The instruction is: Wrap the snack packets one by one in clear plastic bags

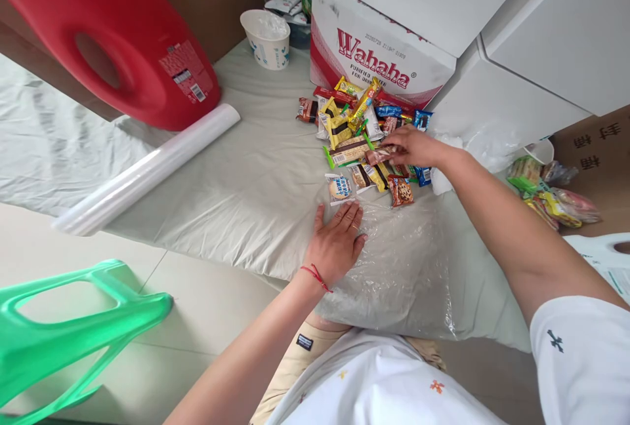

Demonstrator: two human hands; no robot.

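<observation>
My left hand [335,241] lies flat with fingers spread at the edge of a clear plastic bag [408,261], just below a small white packet [338,189]. My right hand [416,146] reaches into a pile of wrapped snacks, its fingers closed on a brown-wrapped bar [380,155]. Around it are a green-ended bar [348,151], yellow packets [338,130], blue packets [422,120] and a brown cookie packet [400,190] nearest to me.
A Wahaha box [381,51] stands behind the pile. To the left are a red jug [142,38], a plastic roll [152,169] and a green stool [83,320]. A paper tub [268,44] stands at the back; more packets [556,202] lie at the right.
</observation>
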